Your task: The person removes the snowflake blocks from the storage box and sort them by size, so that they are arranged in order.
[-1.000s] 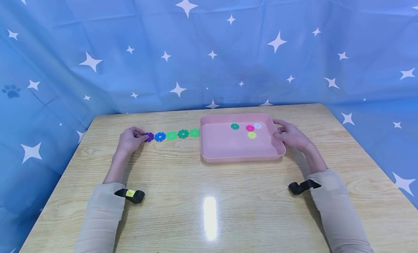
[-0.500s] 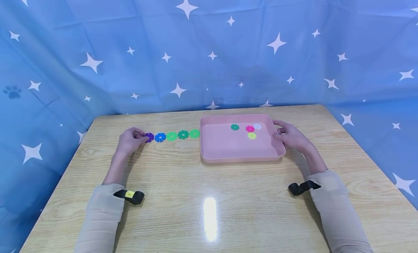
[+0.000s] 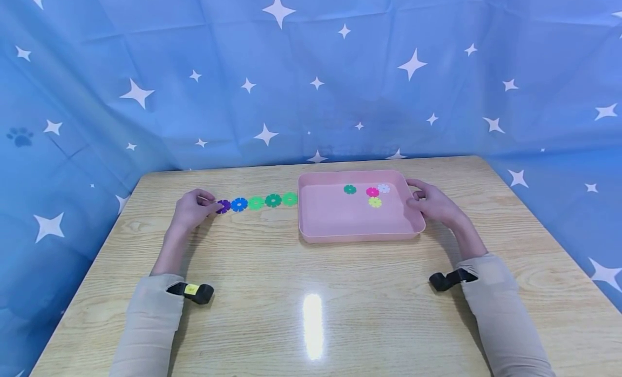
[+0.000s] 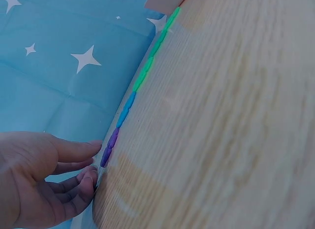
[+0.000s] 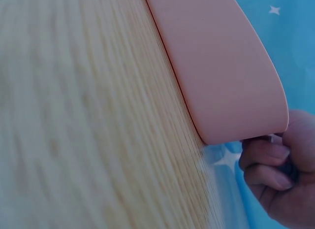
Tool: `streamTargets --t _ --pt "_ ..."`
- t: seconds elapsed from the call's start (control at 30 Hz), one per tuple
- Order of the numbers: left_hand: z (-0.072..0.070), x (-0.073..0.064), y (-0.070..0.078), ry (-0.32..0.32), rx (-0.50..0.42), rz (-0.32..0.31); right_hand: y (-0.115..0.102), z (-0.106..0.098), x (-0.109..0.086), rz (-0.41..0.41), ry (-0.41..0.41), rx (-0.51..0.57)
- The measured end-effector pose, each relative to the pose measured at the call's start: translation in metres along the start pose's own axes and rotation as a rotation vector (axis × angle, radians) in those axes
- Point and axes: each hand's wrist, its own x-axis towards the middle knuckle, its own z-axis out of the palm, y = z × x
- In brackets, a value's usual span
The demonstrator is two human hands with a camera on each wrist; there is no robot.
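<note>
My left hand [image 3: 193, 208] is at the left end of a row of snowflake-shaped plastic discs, its thumb at the purple disc [image 3: 223, 206]. In the left wrist view, the thumb and loosely bent fingers stand apart at that disc's edge. Rightward from it lie a blue disc [image 3: 239, 204], a light green disc [image 3: 256, 203], a dark green disc [image 3: 273, 200] and another light green disc [image 3: 290, 199], flat and close together. My right hand [image 3: 434, 203] grips the right wall of a pink tray [image 3: 340, 220], thumb inside; the other fingers are partly hidden.
Inside the tray lie a dark green disc [image 3: 350, 189], a pink disc [image 3: 372, 192], a white disc [image 3: 384, 188] and a yellow disc [image 3: 374, 202]. The tray's left wall stands beside the row's end. A blue starred curtain [image 3: 291, 96] hangs behind the wooden table [image 3: 252, 290].
The purple disc has shifted very slightly toward the near edge at the left thumb. The right hand and the tray have stayed in place.
</note>
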Motion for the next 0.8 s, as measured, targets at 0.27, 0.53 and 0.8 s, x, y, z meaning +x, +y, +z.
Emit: streamTargets --t 0.27,0.53,0.8 --pt "0.001 -0.001 0.008 0.033 -0.047 0.031 0.001 0.000 -0.001 -0.003 0.006 -0.010" --pt "0.007 -0.002 0.025 0.052 -0.085 0.109 0.000 0.001 -0.001 0.000 0.002 0.008" --pt "0.024 -0.001 0.045 0.018 -0.151 0.180 0.002 -0.001 0.003 -0.001 0.001 0.011"
